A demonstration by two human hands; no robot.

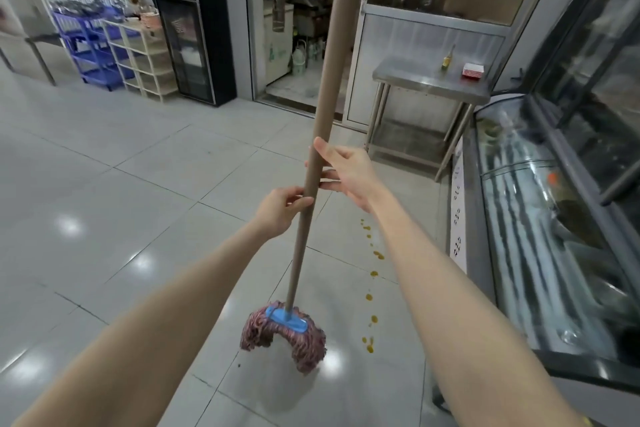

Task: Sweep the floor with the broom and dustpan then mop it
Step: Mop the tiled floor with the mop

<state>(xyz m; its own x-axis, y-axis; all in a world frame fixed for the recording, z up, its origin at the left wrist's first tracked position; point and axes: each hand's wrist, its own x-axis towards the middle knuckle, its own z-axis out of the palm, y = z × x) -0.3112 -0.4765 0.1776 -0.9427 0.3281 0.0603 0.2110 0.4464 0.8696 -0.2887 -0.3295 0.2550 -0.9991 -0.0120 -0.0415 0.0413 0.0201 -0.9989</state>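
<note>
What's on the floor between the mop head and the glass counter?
A line of yellow-brown drips on the tiles, between mop head and glass counter, in the head view.

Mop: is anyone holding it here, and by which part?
Yes. The left hand grips the mop by its handle near mid-length; the right hand rests just above, fingers loosely open.

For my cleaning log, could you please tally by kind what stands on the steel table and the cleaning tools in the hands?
Mop, held by the left hand and right hand: 1
Bottle on the steel table: 1
Red and white box on the table: 1
Total: 3
</note>
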